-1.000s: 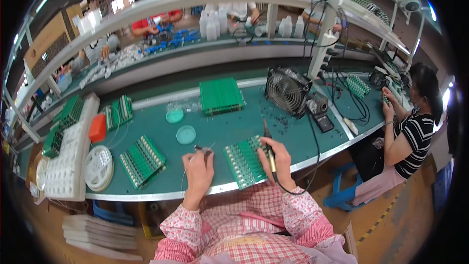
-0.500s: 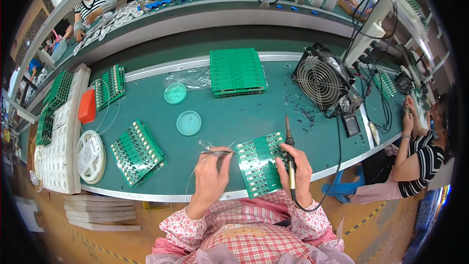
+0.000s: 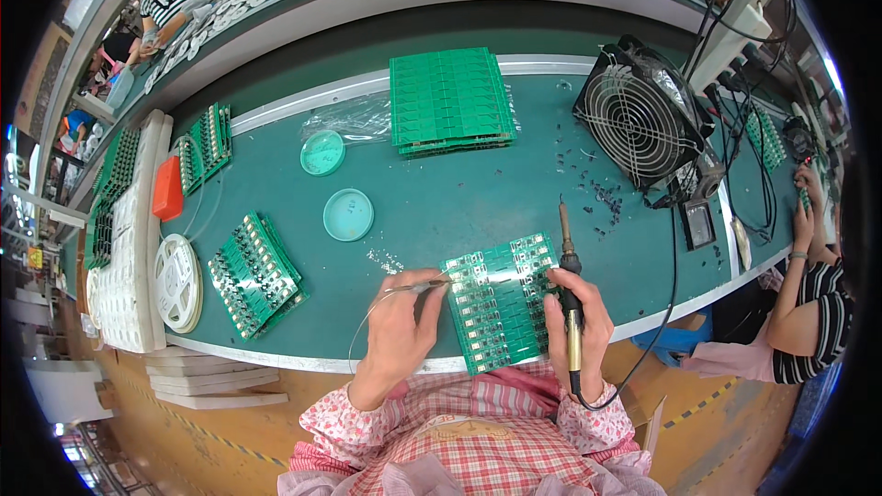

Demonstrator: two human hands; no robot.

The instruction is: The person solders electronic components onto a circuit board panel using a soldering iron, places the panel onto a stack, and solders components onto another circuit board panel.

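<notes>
In front of me a green circuit board panel point(image 3: 501, 298) with rows of small parts stands slightly tilted at the table's front edge. My right hand point(image 3: 585, 317) grips a soldering iron point(image 3: 574, 321), its bare tip pointing away from me, and the fingers also touch the panel's right edge. My left hand point(image 3: 401, 331) pinches thin metal tweezers point(image 3: 418, 287), their tip at the panel's upper left corner. A thin wire point(image 3: 356, 335), apparently solder, curves down from this hand. Just beyond it lie tiny pale parts point(image 3: 386, 261).
Two shallow turquoise dishes point(image 3: 349, 214) stand beyond my left hand. Stacked panels lie at the left point(image 3: 255, 276) and at the back point(image 3: 450, 96). A fan point(image 3: 638, 119) stands at right, with dark bits point(image 3: 602, 197) near it. A white reel point(image 3: 177, 283) rests left. Co-workers sit around.
The whole view has shifted. The tweezers' tip has come from just off the panel to its upper left corner. My right hand still holds the iron against the panel's right side.
</notes>
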